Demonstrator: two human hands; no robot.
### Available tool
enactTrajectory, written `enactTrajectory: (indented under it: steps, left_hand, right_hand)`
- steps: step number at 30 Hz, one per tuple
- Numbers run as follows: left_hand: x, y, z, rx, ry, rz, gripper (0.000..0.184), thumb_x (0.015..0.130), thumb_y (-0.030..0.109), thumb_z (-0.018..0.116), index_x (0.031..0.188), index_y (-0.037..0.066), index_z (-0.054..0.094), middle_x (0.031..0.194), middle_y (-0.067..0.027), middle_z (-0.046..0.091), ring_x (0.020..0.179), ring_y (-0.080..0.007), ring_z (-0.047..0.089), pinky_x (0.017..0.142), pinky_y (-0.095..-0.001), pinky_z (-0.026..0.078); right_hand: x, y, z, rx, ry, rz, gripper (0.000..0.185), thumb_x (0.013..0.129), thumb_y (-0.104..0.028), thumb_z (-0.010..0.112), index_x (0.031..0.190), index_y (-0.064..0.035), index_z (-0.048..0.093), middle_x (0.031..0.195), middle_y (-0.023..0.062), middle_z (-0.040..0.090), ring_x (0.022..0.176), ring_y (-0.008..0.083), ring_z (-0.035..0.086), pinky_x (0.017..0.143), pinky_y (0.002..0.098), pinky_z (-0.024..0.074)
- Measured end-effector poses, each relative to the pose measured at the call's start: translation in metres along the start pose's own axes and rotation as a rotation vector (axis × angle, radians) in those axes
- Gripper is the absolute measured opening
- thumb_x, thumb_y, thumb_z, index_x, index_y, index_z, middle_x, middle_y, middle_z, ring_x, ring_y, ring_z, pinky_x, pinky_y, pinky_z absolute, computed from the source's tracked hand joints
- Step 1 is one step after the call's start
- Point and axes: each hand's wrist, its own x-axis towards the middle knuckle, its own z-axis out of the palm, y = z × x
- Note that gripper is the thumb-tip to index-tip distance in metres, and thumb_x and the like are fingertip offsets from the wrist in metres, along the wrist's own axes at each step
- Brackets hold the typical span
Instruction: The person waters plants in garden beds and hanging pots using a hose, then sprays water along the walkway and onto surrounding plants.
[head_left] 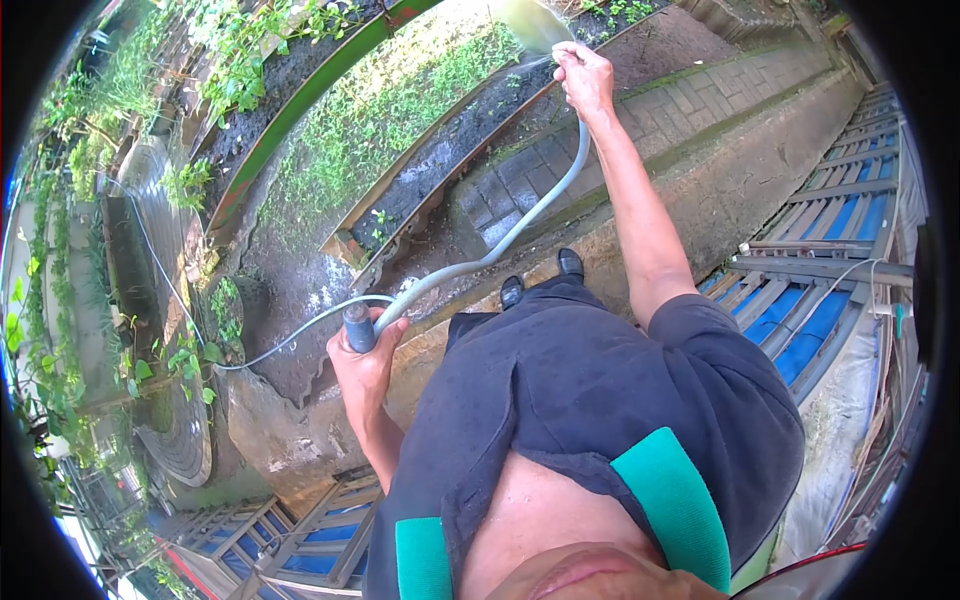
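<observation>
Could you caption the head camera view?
The left hand holds the hose; the right hand aims its spray toward green plants.

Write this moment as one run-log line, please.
left hand: holds dark cylinder, grey hose | right hand: holds hose's spraying end | water: fanning near green plants

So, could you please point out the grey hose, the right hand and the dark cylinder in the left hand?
Grey hose (468, 267): head view, stretch between the hands.
Right hand (588, 80): head view, back of it.
Dark cylinder (360, 332): head view, its side.
</observation>
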Motion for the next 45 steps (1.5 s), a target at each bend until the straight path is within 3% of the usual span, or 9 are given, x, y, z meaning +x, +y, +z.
enactTrajectory:
  steps: [8, 13, 17, 20, 21, 23, 34, 45]
  left_hand:
    - [-0.019, 0.009, 0.017, -0.019, 0.099, -0.044, 0.017, 0.073, 0.006, 0.081, 0.085, -0.001, 0.07, 0.068, 0.0025, 0.059, 0.063, -0.0058, 0.05, 0.058, -0.0229, 0.04]
    - [-0.031, 0.021, 0.056, -0.042, 0.123, -0.093, 0.018, 0.073, 0.006, 0.08, 0.085, -0.001, 0.069, 0.068, 0.0022, 0.059, 0.063, -0.0059, 0.049, 0.057, -0.0233, 0.039]
    - [-0.036, 0.039, 0.095, 0.012, 0.094, -0.069, 0.021, 0.073, 0.008, 0.081, 0.086, -0.002, 0.068, 0.07, 0.0009, 0.06, 0.063, -0.0065, 0.05, 0.058, -0.0234, 0.04]
    - [-0.036, 0.052, 0.118, 0.027, 0.07, -0.09, 0.021, 0.073, 0.008, 0.081, 0.086, -0.002, 0.068, 0.071, 0.0003, 0.061, 0.064, -0.0069, 0.052, 0.059, -0.0235, 0.041]
    - [-0.038, 0.059, 0.126, 0.036, 0.072, -0.092, 0.02, 0.074, 0.008, 0.081, 0.086, -0.002, 0.068, 0.071, 0.0001, 0.061, 0.064, -0.007, 0.052, 0.06, -0.0235, 0.042]
    - [-0.039, 0.064, 0.138, 0.06, 0.05, -0.067, 0.019, 0.072, 0.007, 0.081, 0.085, -0.001, 0.069, 0.069, 0.0016, 0.06, 0.063, -0.0064, 0.051, 0.058, -0.0232, 0.041]
    - [-0.064, 0.068, 0.16, 0.01, 0.098, -0.175, 0.018, 0.073, 0.006, 0.079, 0.085, -0.002, 0.068, 0.068, 0.0014, 0.059, 0.063, -0.0064, 0.051, 0.059, -0.0237, 0.041]
    - [-0.096, 0.045, 0.137, -0.071, 0.258, -0.272, 0.021, 0.071, 0.006, 0.082, 0.088, -0.001, 0.071, 0.068, 0.0026, 0.059, 0.062, -0.0056, 0.049, 0.057, -0.023, 0.039]
  right_hand:
    - [0.031, 0.002, -0.02, -0.001, 0.044, -0.057, 0.016, 0.087, -0.015, 0.064, 0.097, -0.0084, 0.073, 0.063, 0.0009, 0.064, 0.057, 0.0063, 0.056, 0.054, 0.0248, 0.0441]
    - [0.054, -0.003, -0.057, 0.104, 0.034, 0.025, 0.015, 0.088, -0.017, 0.064, 0.096, -0.0089, 0.073, 0.062, 0.0014, 0.062, 0.048, 0.0068, 0.049, 0.043, 0.0251, 0.038]
    - [0.072, 0.004, -0.095, 0.05, 0.01, -0.006, 0.014, 0.087, -0.016, 0.064, 0.096, -0.0105, 0.073, 0.062, 0.001, 0.062, 0.046, 0.0065, 0.048, 0.042, 0.025, 0.0372]
    - [0.081, 0.01, -0.114, 0.035, -0.032, -0.022, 0.015, 0.09, -0.017, 0.063, 0.101, -0.0102, 0.07, 0.063, -0.002, 0.057, 0.043, 0.0029, 0.04, 0.034, 0.0208, 0.0279]
    - [0.082, 0.009, -0.122, 0.036, -0.068, 0.03, 0.014, 0.086, -0.015, 0.065, 0.096, -0.0105, 0.074, 0.062, 0.0012, 0.062, 0.049, 0.0061, 0.05, 0.044, 0.0242, 0.0381]
    - [0.084, 0.016, -0.127, 0.05, -0.156, 0.024, 0.014, 0.086, -0.015, 0.064, 0.096, -0.0102, 0.074, 0.062, 0.0012, 0.062, 0.051, 0.0059, 0.051, 0.045, 0.0242, 0.0382]
    - [0.062, 0.035, -0.073, -0.067, -0.498, 0.018, 0.013, 0.086, -0.012, 0.064, 0.093, -0.0065, 0.073, 0.067, 0.0008, 0.064, 0.058, 0.0065, 0.057, 0.055, 0.0238, 0.0455]
    - [0.006, 0.024, 0.019, -0.116, -0.756, -0.017, 0.012, 0.086, -0.01, 0.065, 0.093, -0.0046, 0.072, 0.069, 0.0006, 0.064, 0.058, 0.0066, 0.056, 0.055, 0.024, 0.0458]
